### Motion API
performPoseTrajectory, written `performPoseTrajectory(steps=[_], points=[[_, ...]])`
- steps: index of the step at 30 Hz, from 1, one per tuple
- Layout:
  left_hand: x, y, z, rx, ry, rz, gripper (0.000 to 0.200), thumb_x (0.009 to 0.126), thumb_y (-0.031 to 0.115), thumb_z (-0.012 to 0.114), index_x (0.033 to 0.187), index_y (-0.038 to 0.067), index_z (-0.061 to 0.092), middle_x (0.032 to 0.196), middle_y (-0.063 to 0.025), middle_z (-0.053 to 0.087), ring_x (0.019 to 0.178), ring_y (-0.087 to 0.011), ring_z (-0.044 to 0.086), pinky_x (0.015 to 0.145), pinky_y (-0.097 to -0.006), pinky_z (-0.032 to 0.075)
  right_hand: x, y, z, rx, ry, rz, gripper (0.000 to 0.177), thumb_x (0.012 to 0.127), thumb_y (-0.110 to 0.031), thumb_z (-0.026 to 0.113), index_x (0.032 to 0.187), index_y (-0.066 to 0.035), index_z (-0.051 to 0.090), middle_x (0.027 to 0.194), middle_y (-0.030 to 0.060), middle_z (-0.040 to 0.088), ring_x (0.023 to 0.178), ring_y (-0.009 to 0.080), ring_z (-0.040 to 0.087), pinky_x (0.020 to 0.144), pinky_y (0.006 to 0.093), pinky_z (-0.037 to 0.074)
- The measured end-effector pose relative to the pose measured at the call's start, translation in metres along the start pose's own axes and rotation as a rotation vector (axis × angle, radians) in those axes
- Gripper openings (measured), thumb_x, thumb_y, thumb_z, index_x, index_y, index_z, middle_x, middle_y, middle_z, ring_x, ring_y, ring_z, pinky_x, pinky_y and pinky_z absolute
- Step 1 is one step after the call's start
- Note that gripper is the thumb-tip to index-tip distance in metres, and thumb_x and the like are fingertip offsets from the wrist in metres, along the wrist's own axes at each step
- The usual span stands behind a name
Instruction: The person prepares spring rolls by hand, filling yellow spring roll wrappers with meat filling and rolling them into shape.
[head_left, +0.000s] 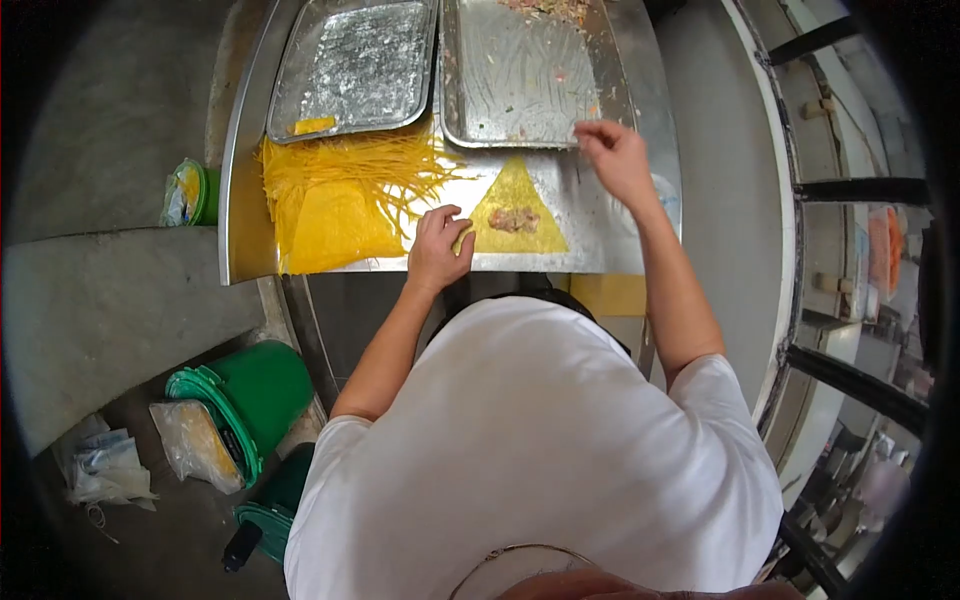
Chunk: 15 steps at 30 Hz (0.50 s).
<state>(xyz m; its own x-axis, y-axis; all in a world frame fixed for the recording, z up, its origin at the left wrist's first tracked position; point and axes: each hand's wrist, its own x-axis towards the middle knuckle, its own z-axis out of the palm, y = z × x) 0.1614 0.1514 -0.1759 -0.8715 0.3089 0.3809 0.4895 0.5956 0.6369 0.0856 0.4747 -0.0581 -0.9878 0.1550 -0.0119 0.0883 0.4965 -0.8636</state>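
A yellow triangular sheet lies on the metal table, with a small heap of filling near its lower middle. My left hand is at the sheet's left corner, thumb and fingers curled around that edge. My right hand is above the table by the lower right corner of the filling tray, fingers bent together; whether they hold anything is too small to tell. Left of my left hand lies a stack of yellow sheets with a fringe of thin yellow strips.
A second metal tray at the back left holds a small yellow piece. Green buckets and a plastic bag are on the floor at left. A black-barred frame stands at right.
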Motion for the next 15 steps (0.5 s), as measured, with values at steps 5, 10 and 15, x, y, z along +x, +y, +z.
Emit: performPoseTrajectory(steps=[5,10,15], points=[[0.0,-0.002,0.002,0.015,-0.056,-0.022,0.015,0.084,0.011,0.077,0.097,0.005,0.073,0.118,-0.0145,0.066,0.107,-0.0346,0.063,0.095,-0.0444,0.053,0.096,0.013,0.019,-0.258,-0.385,-0.037,0.03,0.096,-0.017,0.068,0.118,0.001,0.077,0.11,0.0157,0.08,0.097,0.0247,0.075,0.09,0.0369,0.058],[-0.005,-0.01,0.012,0.024,-0.029,-0.014,0.016,0.083,0.009,0.075,0.098,0.006,0.073,0.116,-0.0161,0.067,0.107,-0.0369,0.063,0.094,-0.0465,0.053,0.13,0.025,0.094,-0.792,-0.654,-0.39,0.024,0.079,-0.018,0.068,0.088,0.002,0.079,0.093,0.0271,0.076,0.085,0.0408,0.076,0.08,0.0484,0.06],[0.003,0.001,0.004,0.008,-0.001,-0.003,0.017,0.081,0.006,0.075,0.097,0.006,0.072,0.113,-0.0134,0.066,0.101,-0.0327,0.063,0.087,-0.0436,0.054,0.134,-0.01,0.102,-0.459,-0.967,0.035,0.036,0.097,-0.033,0.071,0.086,0.001,0.078,0.074,0.01,0.073,0.067,0.0233,0.065,0.065,0.0408,0.051]])
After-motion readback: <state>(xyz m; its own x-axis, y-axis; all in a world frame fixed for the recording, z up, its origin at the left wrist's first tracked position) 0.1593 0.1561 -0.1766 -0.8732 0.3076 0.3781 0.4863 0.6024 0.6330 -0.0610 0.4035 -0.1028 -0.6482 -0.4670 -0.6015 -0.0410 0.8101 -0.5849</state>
